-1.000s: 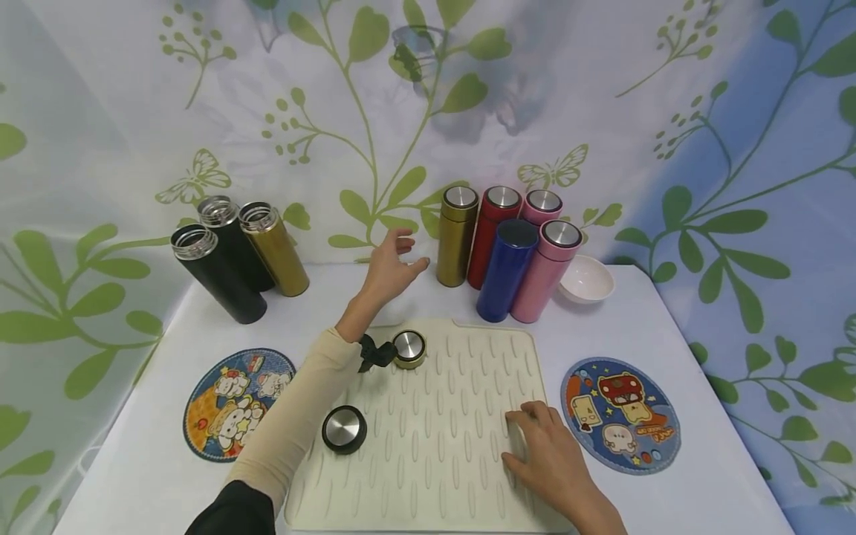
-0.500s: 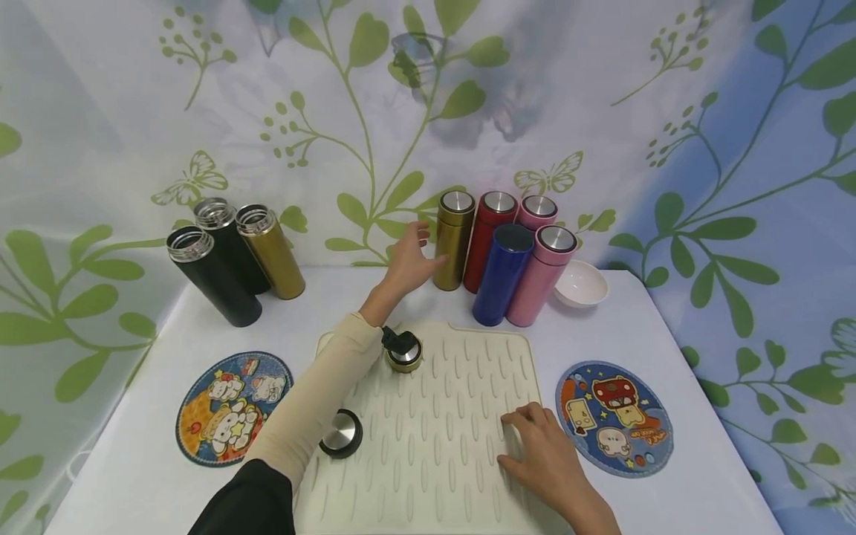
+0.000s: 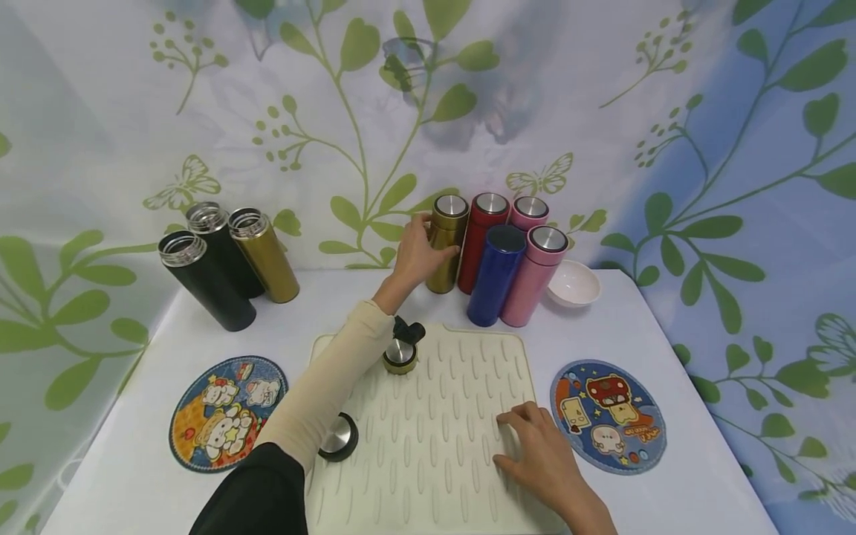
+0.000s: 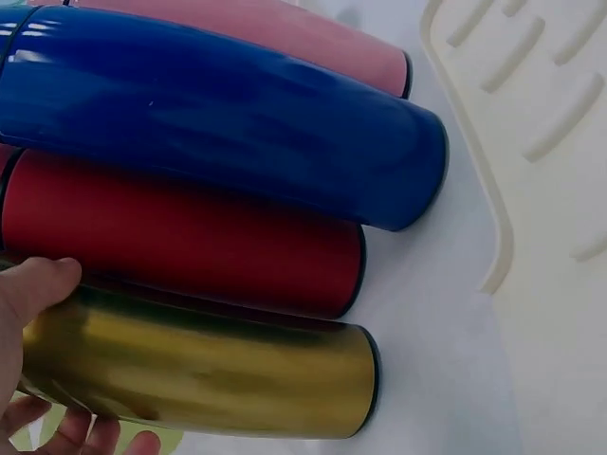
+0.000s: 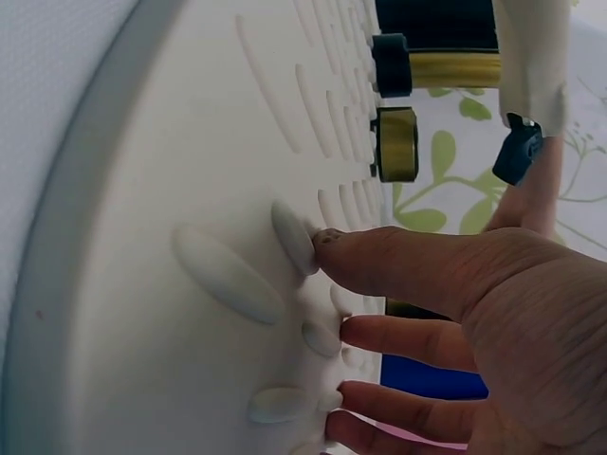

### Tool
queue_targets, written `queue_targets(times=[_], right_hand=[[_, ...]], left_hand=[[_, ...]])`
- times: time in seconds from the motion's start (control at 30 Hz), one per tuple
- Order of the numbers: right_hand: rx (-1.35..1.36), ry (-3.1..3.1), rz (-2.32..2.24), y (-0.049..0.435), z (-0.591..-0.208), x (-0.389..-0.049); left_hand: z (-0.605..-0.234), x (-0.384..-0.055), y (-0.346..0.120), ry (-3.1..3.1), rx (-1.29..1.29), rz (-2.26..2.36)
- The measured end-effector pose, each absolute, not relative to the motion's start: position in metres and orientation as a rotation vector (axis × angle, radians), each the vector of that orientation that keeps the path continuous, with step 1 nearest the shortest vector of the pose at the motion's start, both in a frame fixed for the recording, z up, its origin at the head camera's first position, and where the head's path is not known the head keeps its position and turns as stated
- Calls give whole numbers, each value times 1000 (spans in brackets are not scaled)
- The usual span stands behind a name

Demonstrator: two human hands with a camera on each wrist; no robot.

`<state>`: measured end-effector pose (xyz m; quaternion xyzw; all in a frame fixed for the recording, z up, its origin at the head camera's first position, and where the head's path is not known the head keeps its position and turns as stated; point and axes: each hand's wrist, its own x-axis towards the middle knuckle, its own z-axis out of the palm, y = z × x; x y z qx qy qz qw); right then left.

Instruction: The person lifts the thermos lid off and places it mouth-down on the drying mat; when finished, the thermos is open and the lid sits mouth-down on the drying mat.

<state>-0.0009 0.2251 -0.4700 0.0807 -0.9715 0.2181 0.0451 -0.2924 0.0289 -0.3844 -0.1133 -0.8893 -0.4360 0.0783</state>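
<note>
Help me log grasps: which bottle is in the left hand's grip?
The lidded gold bottle beside the red bottle; only it sits inside the left hand's grip.

Left arm [image 3: 391,296] wearing close-fitting cream sleeve [image 3: 328,394], wrinkling near cuff [image 3: 376,316]. Black outer sleeve [image 3: 257,494] wrapping same arm farther back. Small, blocky black wrist camera [image 3: 409,331] jutting out beside cuff.
</note>
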Motion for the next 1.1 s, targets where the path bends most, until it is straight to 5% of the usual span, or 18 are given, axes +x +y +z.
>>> queue_targets(times=[0.7, 1.1], right_hand=[[264, -2985, 686, 221, -468, 0], [245, -2995, 651, 222, -466, 1]], left_hand=[[-396, -262, -6, -2449, -469, -1609], [-364, -221, -25, -2122, -659, -1843]])
